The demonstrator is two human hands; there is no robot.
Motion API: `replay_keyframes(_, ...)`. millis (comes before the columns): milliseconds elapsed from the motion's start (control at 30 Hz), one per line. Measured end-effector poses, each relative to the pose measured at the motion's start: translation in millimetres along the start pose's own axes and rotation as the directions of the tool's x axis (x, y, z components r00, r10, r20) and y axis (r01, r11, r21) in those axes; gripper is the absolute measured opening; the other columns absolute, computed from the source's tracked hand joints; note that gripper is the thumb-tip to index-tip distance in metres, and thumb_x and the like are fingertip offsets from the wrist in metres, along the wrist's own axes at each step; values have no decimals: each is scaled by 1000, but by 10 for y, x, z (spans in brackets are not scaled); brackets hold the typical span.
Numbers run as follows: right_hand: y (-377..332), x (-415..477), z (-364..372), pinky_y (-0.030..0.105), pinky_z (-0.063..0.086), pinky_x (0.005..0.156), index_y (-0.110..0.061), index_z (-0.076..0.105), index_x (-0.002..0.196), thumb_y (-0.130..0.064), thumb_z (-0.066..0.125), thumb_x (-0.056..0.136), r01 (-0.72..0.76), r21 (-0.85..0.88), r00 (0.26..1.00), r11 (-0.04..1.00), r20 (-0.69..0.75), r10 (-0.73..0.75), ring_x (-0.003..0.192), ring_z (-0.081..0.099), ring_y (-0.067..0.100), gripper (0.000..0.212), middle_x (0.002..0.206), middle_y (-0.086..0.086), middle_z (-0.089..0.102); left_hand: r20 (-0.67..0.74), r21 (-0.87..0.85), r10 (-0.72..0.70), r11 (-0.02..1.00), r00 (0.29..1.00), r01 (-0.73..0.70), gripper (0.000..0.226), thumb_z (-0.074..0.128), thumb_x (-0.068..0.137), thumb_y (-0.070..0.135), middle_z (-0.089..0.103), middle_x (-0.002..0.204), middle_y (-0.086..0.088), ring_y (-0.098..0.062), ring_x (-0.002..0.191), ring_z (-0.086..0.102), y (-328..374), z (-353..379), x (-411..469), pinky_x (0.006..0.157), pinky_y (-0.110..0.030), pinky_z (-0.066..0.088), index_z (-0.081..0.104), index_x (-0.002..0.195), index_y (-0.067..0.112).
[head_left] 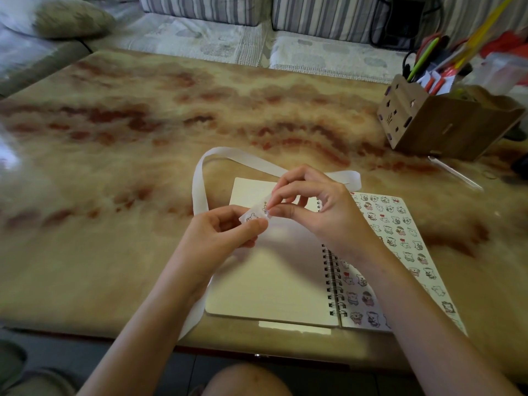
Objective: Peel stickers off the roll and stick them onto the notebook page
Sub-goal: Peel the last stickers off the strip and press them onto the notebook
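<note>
Table (143,167): polished stone look, mottled cream and rust, glossy, with glare at nine o'clock.
Notebook page (271,281): smooth cream paper, matt.
Spiral binding (333,281): thin dark wire, seemingly metal, slight shine.
Cover (400,224): four o'clock, smooth printed card.
Sticker strip (200,190): white backing paper, smooth, faint sheen.
Pen holder (445,124): two o'clock, brown wooden board, matt.
Pens (423,58): glossy plastic.
Sofa cushions (205,7): twelve o'clock, striped woven cloth, matt.

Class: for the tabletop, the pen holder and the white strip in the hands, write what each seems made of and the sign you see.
Tabletop: likely polished stone or marble-look laminate; cloudy red-brown veining, glossy reflections.
Pen holder: thin wood or fibreboard, matte; flat brown panels with cut-out holes.
White strip: probably coated paper backing, smooth; it curves in a soft loop uncreased.
</note>
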State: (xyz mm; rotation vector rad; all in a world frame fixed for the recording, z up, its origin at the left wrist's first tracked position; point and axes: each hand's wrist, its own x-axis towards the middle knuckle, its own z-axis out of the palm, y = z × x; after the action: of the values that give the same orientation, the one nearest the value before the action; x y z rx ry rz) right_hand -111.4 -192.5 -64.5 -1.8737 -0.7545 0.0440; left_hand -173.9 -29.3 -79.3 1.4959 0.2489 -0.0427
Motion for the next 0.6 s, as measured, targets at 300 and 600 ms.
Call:
replay_keyframes(300,-6,-4,-7,22,40,71,-15,75,80,-11,76,76,-13,-8,1000,1000,-9,13,86,55,15,5,93,1,60,-10,92,11,996,1000,-11,10,73,77,19,63,63,0,-7,61,57,-15,-13,4,69,-20,47,73,81,10)
replay_keyframes(600,-52,-5,-52,21,40,75,-18,74,81,-15,76,76,-37,22,999,999,31,36,76,46,9,7,92,-1,56,10,27,-3,1000,1000,2,19,74,70,24,64,65,0,-6,61,59,19,-13,-11,63,-15,51,74,81,9)
